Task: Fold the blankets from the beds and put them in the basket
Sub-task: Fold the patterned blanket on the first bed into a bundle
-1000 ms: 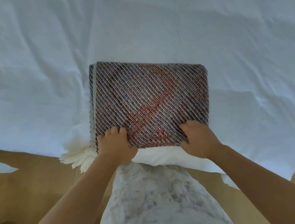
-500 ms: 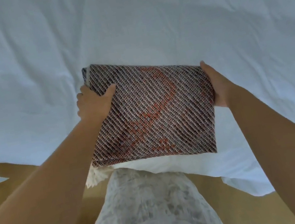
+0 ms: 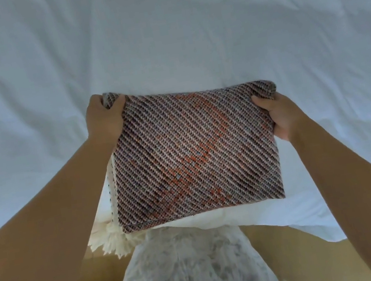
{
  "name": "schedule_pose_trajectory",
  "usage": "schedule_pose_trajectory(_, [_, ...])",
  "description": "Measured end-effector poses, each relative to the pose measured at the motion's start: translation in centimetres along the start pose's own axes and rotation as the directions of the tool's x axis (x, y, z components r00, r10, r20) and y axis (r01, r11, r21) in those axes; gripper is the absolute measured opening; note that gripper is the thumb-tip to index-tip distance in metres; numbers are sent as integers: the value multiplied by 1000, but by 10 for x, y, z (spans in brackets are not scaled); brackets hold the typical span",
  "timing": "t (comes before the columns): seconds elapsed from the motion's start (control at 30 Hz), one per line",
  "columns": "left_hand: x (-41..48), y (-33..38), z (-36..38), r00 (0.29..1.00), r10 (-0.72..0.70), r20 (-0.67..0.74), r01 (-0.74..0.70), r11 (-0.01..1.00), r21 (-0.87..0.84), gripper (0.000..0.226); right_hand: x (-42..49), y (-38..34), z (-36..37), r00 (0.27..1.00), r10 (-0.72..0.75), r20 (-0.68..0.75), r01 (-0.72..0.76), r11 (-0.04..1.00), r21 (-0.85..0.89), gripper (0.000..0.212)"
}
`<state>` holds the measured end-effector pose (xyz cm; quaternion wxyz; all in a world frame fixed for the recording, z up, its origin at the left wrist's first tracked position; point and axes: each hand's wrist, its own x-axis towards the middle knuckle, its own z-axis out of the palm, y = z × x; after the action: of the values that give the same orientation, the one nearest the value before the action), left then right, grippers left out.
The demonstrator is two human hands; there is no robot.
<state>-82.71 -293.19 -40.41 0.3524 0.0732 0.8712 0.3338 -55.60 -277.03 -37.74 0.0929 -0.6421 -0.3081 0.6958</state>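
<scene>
A folded woven blanket [image 3: 192, 154], dark brown and white with orange patches, lies as a thick rectangle near the front edge of the bed. Cream tassels [image 3: 109, 243] hang from its near left corner. My left hand [image 3: 103, 117] is closed on the blanket's far left corner. On the far right corner my right hand [image 3: 279, 116] grips the fold, fingers tucked beneath. No basket is in view.
The bed is covered by a rumpled white sheet [image 3: 160, 33] that fills the upper view. Its edge drops to a tan wooden floor [image 3: 299, 256] at the bottom. My pale patterned clothing [image 3: 186, 276] is pressed against the bed's front edge.
Both hands have moved from the blanket's near edge up its sides to the far corners and closed on them. The blanket has stayed on the bed.
</scene>
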Motion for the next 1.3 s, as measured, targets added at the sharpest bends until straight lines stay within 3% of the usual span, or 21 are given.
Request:
schedule_pose_trajectory(0.1, [-1,-1,6,986,130,-106,-128,991,26,24,1,-2,-2,996,-75,-57,74,997,-15,32])
schedule_pose_trajectory(0.2, [-4,-1,13,975,184,-126,-174,981,90,35,2,4,8,978,-117,-174,108,992,-62,25])
schedule_pose_trajectory(0.23, [-4,-1,14,973,193,-130,-173,974,145,40,3,7,14,946,-199,-258,137,962,-237,26])
schedule_pose_trajectory(0.27, [-6,-1,15,965,220,-146,-180,952,246,46,4,12,21,884,-328,-333,142,867,-478,33])
schedule_pose_trajectory(0.33, [-15,3,16,929,339,-149,-233,848,476,60,-2,22,38,719,-600,-350,106,593,-799,52])
schedule_pose_trajectory(0.37, [-25,8,20,908,410,-91,-292,771,566,65,-8,27,51,678,-678,-286,121,486,-866,60])
schedule_pose_trajectory(0.43, [-49,17,38,826,536,175,-493,537,684,65,-18,43,82,661,-750,-14,221,213,-952,65])
schedule_pose_trajectory(0.5, [-68,14,61,724,543,426,-659,361,659,59,-20,61,108,684,-680,264,333,-31,-942,61])
schedule_pose_trajectory(0.6, [-50,-11,67,723,455,521,-674,297,676,60,-3,76,107,759,-498,420,377,-190,-907,58])
schedule_pose_trajectory(0.67, [-26,-33,57,734,444,514,-651,244,719,70,15,82,82,772,-460,438,344,-277,-897,61])
schedule_pose_trajectory(0.83, [-1,-57,30,786,445,429,-580,290,762,95,28,87,15,842,-515,162,137,-86,-987,69])
schedule_pose_trajectory(0.97, [-7,-49,25,855,387,345,-480,338,809,96,21,82,10,868,-496,1,27,44,-999,68])
schedule_pose_trajectory(1.07, [-46,-39,36,872,394,290,-450,414,792,83,-1,84,39,825,-558,89,97,-14,-995,71])
schedule_pose_trajectory(1.17, [-99,-60,60,794,432,427,-583,344,736,66,-28,121,84,772,-537,339,296,-167,-940,63])
schedule_pose_trajectory(1.23, [-114,-87,63,786,431,444,-602,370,707,63,-37,151,101,737,-528,422,398,-165,-903,58])
schedule_pose_trajectory(1.3, [-109,-111,52,804,410,431,-578,365,730,68,-35,164,97,762,-489,425,403,-157,-902,57])
